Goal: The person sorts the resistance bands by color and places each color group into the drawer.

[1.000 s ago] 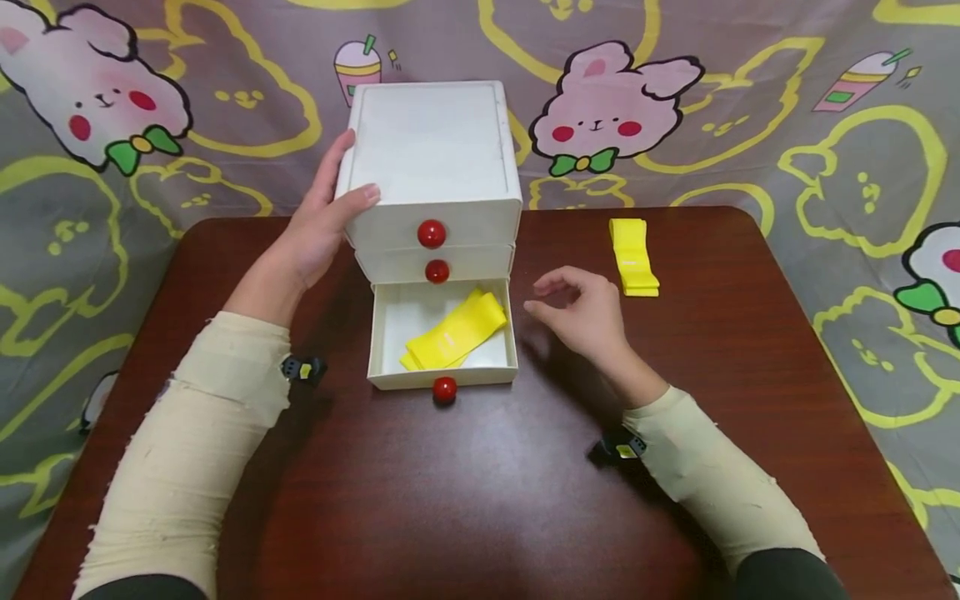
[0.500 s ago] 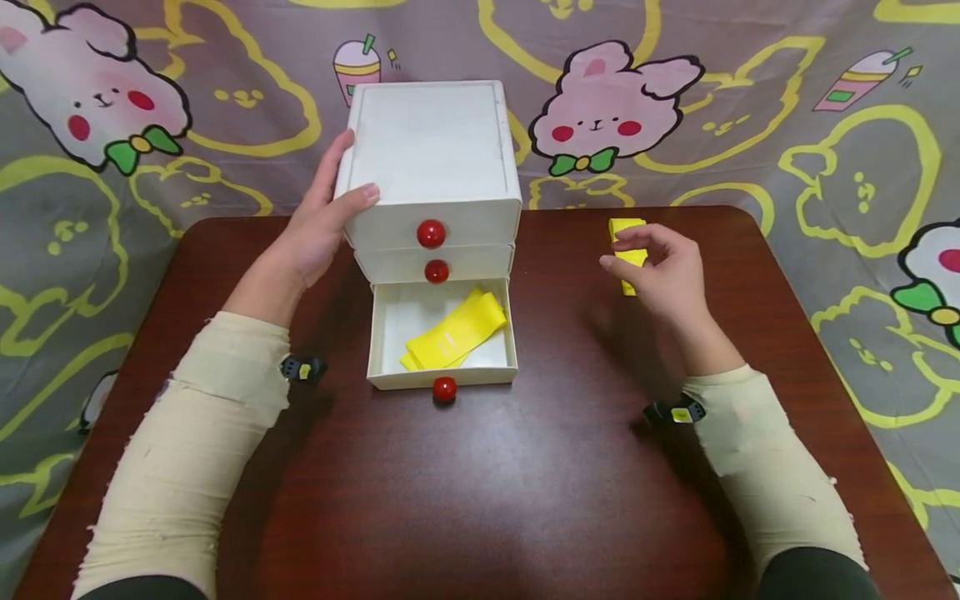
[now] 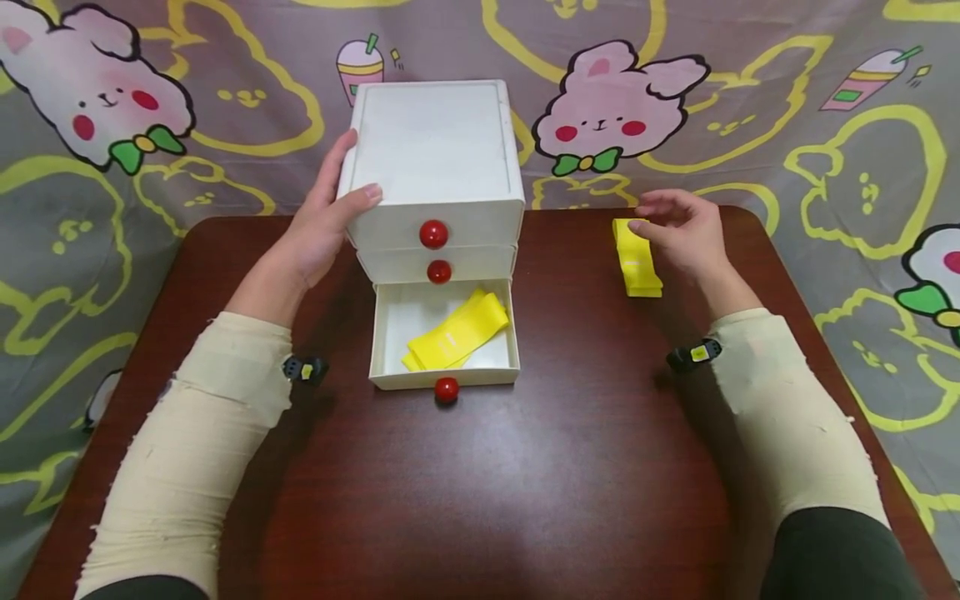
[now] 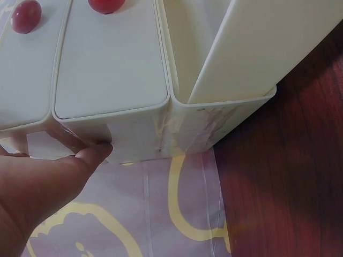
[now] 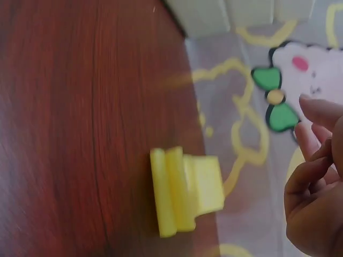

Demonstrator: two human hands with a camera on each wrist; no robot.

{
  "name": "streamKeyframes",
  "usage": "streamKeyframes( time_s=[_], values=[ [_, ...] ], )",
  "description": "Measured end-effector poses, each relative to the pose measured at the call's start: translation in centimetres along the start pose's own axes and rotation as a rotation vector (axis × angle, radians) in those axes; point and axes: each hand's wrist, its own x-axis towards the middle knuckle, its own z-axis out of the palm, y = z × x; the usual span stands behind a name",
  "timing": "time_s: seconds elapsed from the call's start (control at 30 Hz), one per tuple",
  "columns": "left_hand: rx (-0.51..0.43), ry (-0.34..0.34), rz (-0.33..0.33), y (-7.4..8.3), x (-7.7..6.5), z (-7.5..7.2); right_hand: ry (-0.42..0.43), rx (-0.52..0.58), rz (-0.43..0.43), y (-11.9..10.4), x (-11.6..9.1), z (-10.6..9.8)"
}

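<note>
A white cabinet (image 3: 431, 142) with red knobs stands toward the back of the table, its bottom drawer (image 3: 393, 317) pulled out. In that drawer lies a folded yellow band (image 3: 457, 333). My left hand (image 3: 315, 225) rests against the cabinet's left side, thumb at the top edge; the left wrist view shows the hand (image 4: 45, 184) against the side wall. On the right, a second folded yellow band (image 3: 637, 265) lies on the table. My right hand (image 3: 688, 235) hovers by its far end with fingers loosely bent, holding nothing. The right wrist view shows this band (image 5: 185, 193) apart from the fingers.
The dark wooden table (image 3: 450, 492) ends at a patterned cloth backdrop (image 3: 712, 150) just behind the cabinet. The drawer's red knob (image 3: 446, 390) sticks out toward me. The cabinet's upper drawers are closed.
My right hand has moved from beside the open drawer, rightward and away from me, to the far end of the band on the table. My left hand and the cabinet stay put.
</note>
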Motion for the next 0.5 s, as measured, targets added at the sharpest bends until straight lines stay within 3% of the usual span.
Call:
streamKeyframes(
  time_s=[0.23, 0.5],
  values=[
    [0.001, -0.001, 0.006, 0.0, 0.0, 0.1, -0.007, -0.083, 0.034, 2.1, 2.5, -0.6],
    [0.021, 0.008, -0.001, 0.2, -0.1, 0.1, -0.059, -0.181, 0.166, 3.5, 4.2, -0.3]
  ],
)
